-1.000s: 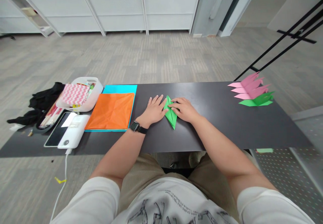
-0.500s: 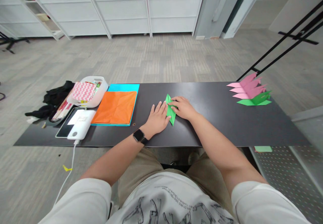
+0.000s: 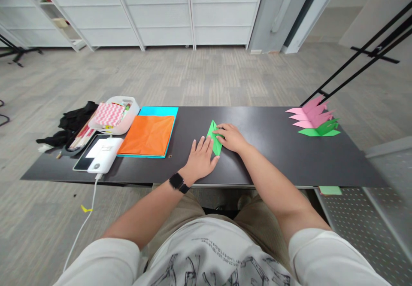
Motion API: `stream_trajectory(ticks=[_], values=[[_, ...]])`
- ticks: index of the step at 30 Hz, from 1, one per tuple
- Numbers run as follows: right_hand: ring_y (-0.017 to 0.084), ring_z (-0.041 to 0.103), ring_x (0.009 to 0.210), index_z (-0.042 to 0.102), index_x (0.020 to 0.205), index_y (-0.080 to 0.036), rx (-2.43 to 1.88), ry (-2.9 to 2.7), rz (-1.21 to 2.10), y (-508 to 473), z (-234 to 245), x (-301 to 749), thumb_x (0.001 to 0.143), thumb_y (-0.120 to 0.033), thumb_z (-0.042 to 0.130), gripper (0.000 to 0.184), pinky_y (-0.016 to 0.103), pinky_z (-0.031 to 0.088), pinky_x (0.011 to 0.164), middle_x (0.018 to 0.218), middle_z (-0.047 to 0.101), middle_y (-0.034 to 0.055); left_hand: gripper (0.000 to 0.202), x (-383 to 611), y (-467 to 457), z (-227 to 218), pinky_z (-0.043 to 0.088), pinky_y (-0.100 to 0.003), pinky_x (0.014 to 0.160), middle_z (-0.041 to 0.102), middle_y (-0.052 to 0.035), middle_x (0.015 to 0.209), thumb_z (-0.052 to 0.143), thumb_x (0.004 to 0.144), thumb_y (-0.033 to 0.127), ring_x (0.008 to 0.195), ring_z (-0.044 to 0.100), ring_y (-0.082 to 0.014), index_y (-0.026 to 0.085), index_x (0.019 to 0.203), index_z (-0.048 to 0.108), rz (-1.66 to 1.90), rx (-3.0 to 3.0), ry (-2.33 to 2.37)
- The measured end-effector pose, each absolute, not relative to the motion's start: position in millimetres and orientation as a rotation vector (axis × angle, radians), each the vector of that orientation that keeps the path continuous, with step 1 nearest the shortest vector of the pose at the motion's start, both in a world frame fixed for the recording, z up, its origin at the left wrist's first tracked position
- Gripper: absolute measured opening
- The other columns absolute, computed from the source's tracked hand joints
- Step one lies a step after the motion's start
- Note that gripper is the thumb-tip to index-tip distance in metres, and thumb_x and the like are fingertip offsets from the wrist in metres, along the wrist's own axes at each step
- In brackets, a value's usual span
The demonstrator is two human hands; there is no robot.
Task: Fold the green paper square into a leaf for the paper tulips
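White is the colour of the person's T-shirt (image 3: pixel 206 243), which is nearest and has dark drawings printed on it, and beyond it are the brown trousers (image 3: pixel 182 206), partly under the dark table (image 3: pixel 267 127). A black watch (image 3: pixel 176 181) is worn on the left wrist. The left hand (image 3: pixel 200 159) lies quite flat, its fingers a little spread and pointing forward; it grips nothing, and its fingertips touch the left side of the green folded paper (image 3: pixel 216 147). This paper, narrow and pointed at both ends, lies on the table between the two hands, in front of the person. The right hand (image 3: pixel 232 138) is half curled, with its fingertips upon the paper from the right; whether they pinch it, one cannot tell.

To the left, a white device (image 3: pixel 104 156) with a cable (image 3: pixel 91 212) lies partly over a dark-screened tablet (image 3: pixel 84 162). Beside them, orange paper (image 3: pixel 147 135) rests on blue paper (image 3: pixel 159 111). Behind is a white basket (image 3: pixel 130 116), near some black cloth (image 3: pixel 77 116). Far to the right stand a green folded figure (image 3: pixel 322 130) and, just behind it, pink folded figures (image 3: pixel 312 113). Beyond the carpeted floor (image 3: pixel 167 71) there are white cabinets (image 3: pixel 164 15)
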State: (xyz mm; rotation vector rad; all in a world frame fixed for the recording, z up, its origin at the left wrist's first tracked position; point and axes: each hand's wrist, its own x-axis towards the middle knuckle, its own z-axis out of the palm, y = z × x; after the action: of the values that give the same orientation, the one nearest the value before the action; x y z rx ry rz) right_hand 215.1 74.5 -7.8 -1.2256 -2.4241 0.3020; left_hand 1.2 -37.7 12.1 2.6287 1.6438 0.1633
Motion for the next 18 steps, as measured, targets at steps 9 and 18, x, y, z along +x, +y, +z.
stream_trajectory(ticks=[9, 18], values=[[0.032, 0.058, 0.136, 0.078, 0.136, -0.029, -1.2, -2.436, 0.293, 75.5, -10.8, 215.8, 0.103, -0.027, 0.063, 0.037, 0.056, 0.046, 0.12, 0.145, 0.067, 0.0106, 0.077, 1.1, -40.7, 17.6, 0.021, -0.069, 0.136, 0.035, -0.0137, 0.18, 0.045, 0.108, 0.061, 0.168, 0.029, -0.0405, 0.021, 0.173, 0.038, 0.195, 2.517, 1.644], [0.032, 0.059, 0.136, 0.079, 0.136, -0.03, -1.166, -2.438, 0.319, 77.7, -11.7, 217.5, 0.102, -0.028, 0.068, 0.036, 0.055, 0.045, 0.121, 0.145, 0.068, 0.0113, 0.058, -12.2, -15.8, 20.2, 0.025, -0.069, 0.135, 0.045, -0.0054, 0.176, 0.03, 0.114, 0.041, 0.165, 0.038, -0.035, 0.029, 0.169, 0.047, 0.199, 2.526, 1.638]])
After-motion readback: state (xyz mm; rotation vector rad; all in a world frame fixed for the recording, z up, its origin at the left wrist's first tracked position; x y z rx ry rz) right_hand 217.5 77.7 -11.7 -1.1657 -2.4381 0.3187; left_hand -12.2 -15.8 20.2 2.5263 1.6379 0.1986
